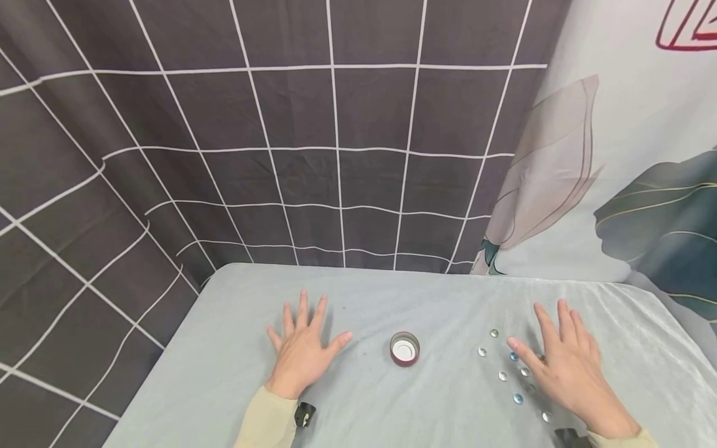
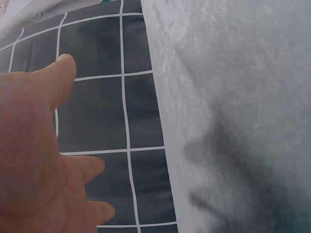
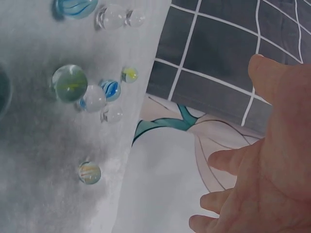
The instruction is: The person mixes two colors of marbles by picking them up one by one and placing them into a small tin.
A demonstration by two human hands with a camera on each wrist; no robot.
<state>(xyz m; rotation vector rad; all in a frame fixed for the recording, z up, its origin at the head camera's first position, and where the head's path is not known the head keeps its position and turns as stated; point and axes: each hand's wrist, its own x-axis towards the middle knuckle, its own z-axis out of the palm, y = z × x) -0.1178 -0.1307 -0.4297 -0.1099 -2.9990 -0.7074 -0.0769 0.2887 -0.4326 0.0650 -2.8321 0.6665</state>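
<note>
My left hand (image 1: 302, 359) is held over the left part of the table with fingers spread and nothing in it. A round lid (image 1: 404, 349), dark red outside with a white inner face, lies open side up between the hands. My right hand (image 1: 570, 368) hovers at the right, fingers spread, also bare. Several glass marbles lie scattered beside and partly beneath it, among them a light blue marble (image 1: 518, 398) and a clear marble (image 1: 503, 376). The right wrist view shows a green marble (image 3: 70, 83) and a blue-striped marble (image 3: 111, 90) close up.
A pale grey-blue cloth (image 1: 358, 398) covers the table. Behind it and at the left hangs a dark curtain (image 1: 370, 180) with a white grid. At the right back hangs a white leaf-patterned curtain (image 1: 616, 124).
</note>
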